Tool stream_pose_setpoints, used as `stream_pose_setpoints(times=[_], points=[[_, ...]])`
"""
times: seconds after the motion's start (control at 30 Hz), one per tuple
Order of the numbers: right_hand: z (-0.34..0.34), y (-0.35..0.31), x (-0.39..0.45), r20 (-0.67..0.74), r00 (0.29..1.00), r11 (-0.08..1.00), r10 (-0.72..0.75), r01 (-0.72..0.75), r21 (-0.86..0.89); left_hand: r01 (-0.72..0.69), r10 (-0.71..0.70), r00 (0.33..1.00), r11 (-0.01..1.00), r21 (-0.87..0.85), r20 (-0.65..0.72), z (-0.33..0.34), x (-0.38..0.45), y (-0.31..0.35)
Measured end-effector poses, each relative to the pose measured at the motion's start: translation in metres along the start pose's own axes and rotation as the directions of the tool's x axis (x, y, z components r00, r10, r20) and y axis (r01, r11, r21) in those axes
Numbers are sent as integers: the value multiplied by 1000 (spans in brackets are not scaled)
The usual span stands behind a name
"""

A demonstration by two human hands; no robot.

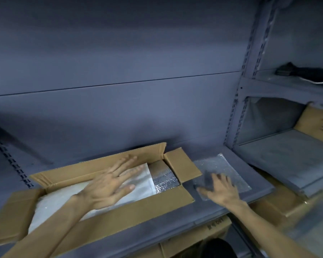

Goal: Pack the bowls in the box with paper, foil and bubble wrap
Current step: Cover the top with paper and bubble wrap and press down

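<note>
An open cardboard box (104,218) lies on a grey shelf, its flaps folded outward. A white sheet (138,189) covers most of the inside, and a silver foil piece (164,178) shows at the box's right end. My left hand (108,185) rests flat on the white sheet with fingers spread. To the right of the box, a clear bubble wrap sheet (218,165) lies on the shelf. My right hand (220,190) is on its near edge, fingers curled around the wrap. No bowls are visible.
The grey shelf (203,215) has a back wall close behind the box. A second shelf unit (280,155) stands to the right, holding a cardboard box (317,123) and a dark object (306,71) higher up. More cardboard boxes (203,239) sit below the shelf.
</note>
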State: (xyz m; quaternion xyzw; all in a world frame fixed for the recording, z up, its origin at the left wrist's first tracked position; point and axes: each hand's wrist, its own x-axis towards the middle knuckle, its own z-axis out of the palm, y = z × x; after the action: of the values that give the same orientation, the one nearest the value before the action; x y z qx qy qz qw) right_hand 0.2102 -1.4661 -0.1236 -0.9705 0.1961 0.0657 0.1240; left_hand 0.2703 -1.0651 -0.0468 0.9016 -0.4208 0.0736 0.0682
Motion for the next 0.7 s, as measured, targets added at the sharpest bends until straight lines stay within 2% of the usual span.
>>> stream_pose_setpoints(times=[0.1, 0.17, 0.23, 0.33, 0.4, 0.43, 0.5, 0.57, 0.7], points=[[15, -1, -7, 67, 993, 984, -93, 102, -146, -57, 55, 998, 997, -55, -35, -1, 38, 32], [13, 0, -10, 32, 985, 978, -172, 174, -115, -84, 81, 995, 994, -73, -52, -1, 59, 52], [7, 1, -13, -47, 983, 982, -178, 174, -80, -111, 108, 992, 993, -50, -65, -2, 75, 65], [-5, 4, -19, -309, 951, 984, -4, 58, 167, -155, 153, 985, 988, -8, -78, -6, 89, 76], [-18, 5, -21, -518, 848, 924, 109, 106, 367, -153, 153, 985, 988, 9, -77, -6, 91, 76], [-27, 2, -23, -604, 788, 896, 124, 172, 408, -141, 141, 987, 990, -2, -77, -7, 91, 75], [-44, -13, -27, -728, 685, 864, 41, 341, 370, -88, 80, 993, 991, -98, -87, -8, 87, 72], [-57, -37, -33, -783, 614, 831, -100, 484, 274, -23, -4, 994, 970, -240, -113, -10, 80, 65], [-55, -95, -49, -741, 530, 735, -414, 674, 72, 96, -194, 945, 934, -344, -263, -14, 53, 47]])
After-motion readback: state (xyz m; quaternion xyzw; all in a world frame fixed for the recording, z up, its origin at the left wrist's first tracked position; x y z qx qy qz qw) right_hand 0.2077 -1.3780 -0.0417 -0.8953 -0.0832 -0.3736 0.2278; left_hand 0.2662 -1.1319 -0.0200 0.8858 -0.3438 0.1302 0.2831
